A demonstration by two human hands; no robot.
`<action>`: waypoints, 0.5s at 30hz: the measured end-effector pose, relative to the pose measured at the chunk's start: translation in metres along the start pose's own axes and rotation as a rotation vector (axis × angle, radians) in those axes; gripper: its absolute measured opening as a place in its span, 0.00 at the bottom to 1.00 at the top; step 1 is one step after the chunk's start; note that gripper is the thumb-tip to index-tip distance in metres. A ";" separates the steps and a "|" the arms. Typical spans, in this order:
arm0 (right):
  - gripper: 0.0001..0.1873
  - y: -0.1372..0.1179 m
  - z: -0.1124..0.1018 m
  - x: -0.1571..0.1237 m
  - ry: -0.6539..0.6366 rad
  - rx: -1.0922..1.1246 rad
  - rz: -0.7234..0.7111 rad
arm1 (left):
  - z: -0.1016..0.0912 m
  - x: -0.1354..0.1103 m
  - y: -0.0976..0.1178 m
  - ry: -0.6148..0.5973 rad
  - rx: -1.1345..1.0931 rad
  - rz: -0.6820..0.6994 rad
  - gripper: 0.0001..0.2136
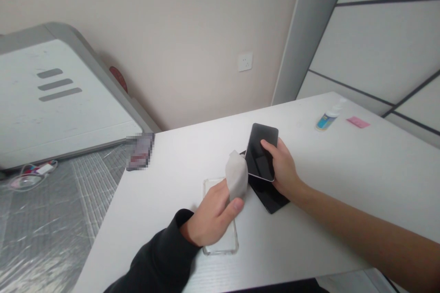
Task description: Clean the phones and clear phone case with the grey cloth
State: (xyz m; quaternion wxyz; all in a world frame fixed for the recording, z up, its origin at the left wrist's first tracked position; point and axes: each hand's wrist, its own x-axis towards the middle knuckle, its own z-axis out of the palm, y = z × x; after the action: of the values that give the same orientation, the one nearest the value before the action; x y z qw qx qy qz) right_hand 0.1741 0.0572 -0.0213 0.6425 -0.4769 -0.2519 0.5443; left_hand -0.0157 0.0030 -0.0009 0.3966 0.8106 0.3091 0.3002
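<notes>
On the table (275,256), left hand (209,217) closed around a cloth (236,176) above a clear case (225,242). Right hand (280,167) gripping a phone (259,153), dark slab (270,197) half-hidden beneath.

Passage beyond the right hand (280,167) is afforded over the white tabletop (319,165) up to a blue-labelled bottle (326,121); below the grip, it is obstructed by a flat black phone (271,199).

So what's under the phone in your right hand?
Under the phone in your right hand lies a flat black slab on the table. Its lower corner shows; the part beneath the phone is covered.
</notes>
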 end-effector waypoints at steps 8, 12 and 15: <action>0.19 0.006 0.000 -0.015 -0.148 -0.164 -0.042 | 0.001 -0.001 -0.005 0.051 -0.020 -0.019 0.30; 0.21 0.017 -0.003 -0.029 -0.344 -0.229 -0.104 | -0.001 -0.001 -0.010 0.118 -0.066 -0.040 0.29; 0.24 0.021 -0.006 -0.034 -0.411 -0.276 -0.141 | -0.002 -0.001 -0.012 0.153 -0.120 -0.061 0.29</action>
State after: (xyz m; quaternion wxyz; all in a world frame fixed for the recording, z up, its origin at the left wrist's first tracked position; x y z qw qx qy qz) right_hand 0.1596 0.0219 -0.0360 0.5429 -0.4209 -0.4817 0.5441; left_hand -0.0208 0.0091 -0.0099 0.4287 0.7502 0.3443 0.3672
